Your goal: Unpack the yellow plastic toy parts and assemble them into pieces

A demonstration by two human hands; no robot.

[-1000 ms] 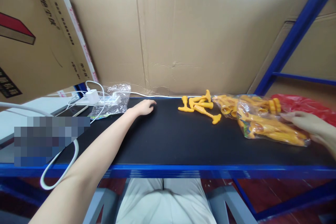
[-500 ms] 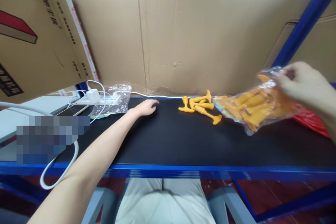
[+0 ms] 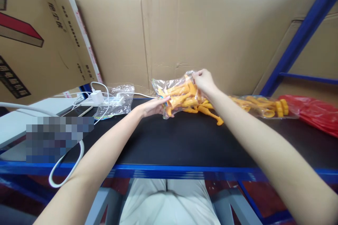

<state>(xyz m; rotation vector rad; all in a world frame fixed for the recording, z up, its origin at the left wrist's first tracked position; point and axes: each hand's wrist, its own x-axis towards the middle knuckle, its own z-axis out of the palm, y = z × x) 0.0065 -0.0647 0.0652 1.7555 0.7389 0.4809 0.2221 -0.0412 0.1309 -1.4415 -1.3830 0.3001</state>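
A clear plastic bag (image 3: 182, 95) filled with orange plastic pieces hangs tilted just above the black tabletop. My right hand (image 3: 204, 81) pinches its upper right corner. At the lower left end of the bag is my left hand (image 3: 155, 107), thumb on the front and fingers underneath, closed around it. Loose orange T-shaped pieces (image 3: 208, 109) lie on the table behind and below the bag, partly hidden by it and by my right arm. Another clear bag of orange parts (image 3: 260, 104) lies farther right.
A red plastic bag (image 3: 311, 112) lies at the right. To the left are a crumpled clear bag (image 3: 124, 100), a white charger (image 3: 96, 97) in a power strip, and looping white cables (image 3: 81, 151). Cardboard (image 3: 224, 35) walls the back; a blue rail (image 3: 185, 171) edges the table.
My right hand has carried the bag of orange pieces from the right to the middle. My left hand has moved slightly right and taken hold of the bag's other end.
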